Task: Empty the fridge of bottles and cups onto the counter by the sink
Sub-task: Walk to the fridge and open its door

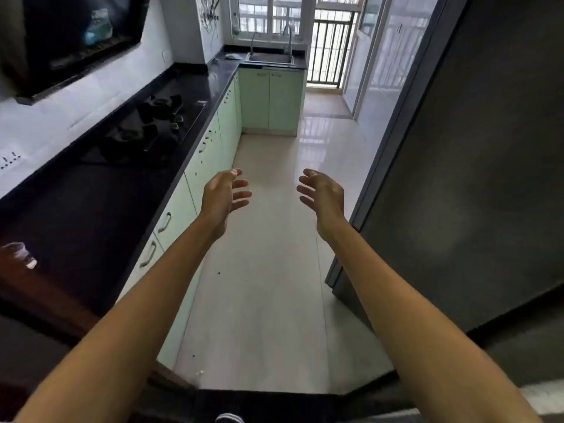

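Observation:
Both my arms reach forward over the pale floor of a narrow kitchen. My left hand (224,192) and my right hand (320,192) hang in the air with relaxed, spread fingers, palms facing each other, and hold nothing. The tall dark grey fridge (476,166) stands shut on my right, its near edge just beyond my right wrist. At the far end lies the sink (270,58) with its taps, set in the black counter (224,67) under a window. No bottle or cup from the fridge shows.
A long black counter (70,215) with a gas hob (146,129) runs along the left over pale green cabinets (210,148). A small glass-like object (19,254) sits at its near left. A hood (70,41) hangs above. A barred balcony door (331,47) lies beyond.

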